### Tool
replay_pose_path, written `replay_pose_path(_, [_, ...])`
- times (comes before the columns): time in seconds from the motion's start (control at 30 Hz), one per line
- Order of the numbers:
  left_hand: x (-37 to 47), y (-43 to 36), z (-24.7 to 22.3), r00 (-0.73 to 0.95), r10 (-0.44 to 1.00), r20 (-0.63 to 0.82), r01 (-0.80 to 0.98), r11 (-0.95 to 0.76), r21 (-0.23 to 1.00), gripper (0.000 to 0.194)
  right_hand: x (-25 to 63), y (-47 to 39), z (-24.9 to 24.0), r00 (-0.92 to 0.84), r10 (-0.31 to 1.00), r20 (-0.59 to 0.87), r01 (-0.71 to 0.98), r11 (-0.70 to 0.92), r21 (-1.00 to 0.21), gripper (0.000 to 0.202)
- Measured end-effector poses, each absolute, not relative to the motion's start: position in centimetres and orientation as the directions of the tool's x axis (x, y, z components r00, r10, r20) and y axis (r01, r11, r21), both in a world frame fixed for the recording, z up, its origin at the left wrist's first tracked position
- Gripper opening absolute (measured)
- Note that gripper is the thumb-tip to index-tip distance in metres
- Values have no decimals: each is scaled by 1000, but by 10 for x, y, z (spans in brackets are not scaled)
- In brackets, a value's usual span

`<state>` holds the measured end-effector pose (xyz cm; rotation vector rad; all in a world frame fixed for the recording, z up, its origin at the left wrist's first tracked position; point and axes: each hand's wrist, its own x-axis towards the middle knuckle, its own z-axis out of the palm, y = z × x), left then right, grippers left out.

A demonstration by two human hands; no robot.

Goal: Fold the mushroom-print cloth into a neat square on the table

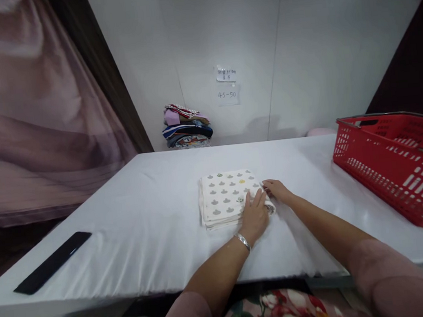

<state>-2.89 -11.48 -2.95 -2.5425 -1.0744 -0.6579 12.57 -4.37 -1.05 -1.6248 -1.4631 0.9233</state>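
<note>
Left grip [255, 218] spread on cloth [225, 199], right grip [277, 190] unclear, white table [137, 210], 2 wall notes [226, 74]

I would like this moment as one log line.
left hand: on folded cloth | right hand: at cloth's right edge | red basket: table right | black strip: table left

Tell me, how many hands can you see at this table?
2: the left hand rests on the folded cloth; the right hand is at the cloth's right edge.
</note>
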Motion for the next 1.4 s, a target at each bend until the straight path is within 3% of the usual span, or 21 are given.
replay_pose_path(0.13, [-27, -113, -30, 583, 614, 532, 761, -642, -94, 22, 110, -4, -6, 95, 995, -4, 575, -58, -816, 29])
replay_pose_path(0.4, [-29, -108, -29, 644, 556, 526, 698, -708, -107, 26, 94, 53, -3, 92, 994, -50, 749, -103, -655, 42])
replay_pose_path(0.57, [-38, -114, -23, 681, 529, 507, 640, -765, -62, 22, 90, 69, -8, 126, 991, -51, 796, -132, -591, 33])
replay_pose_path(0.83, [-45, -119, -25, 713, 511, 480, 595, -803, -28, 23, 95, 74, -13, 71, 997, 19, 805, -46, -592, 29])
replay_pose_path(1.13, [-41, -120, -30, 620, 566, 543, 696, -716, -48, 22, 97, 72, -16, -57, 996, 73, 778, 90, -622, 28])
replay_pose_path(1.4, [-43, -123, -18, 676, 531, 511, 632, -774, -32, 20, 97, 77, -20, -41, 995, 95, 821, 88, -564, 24])
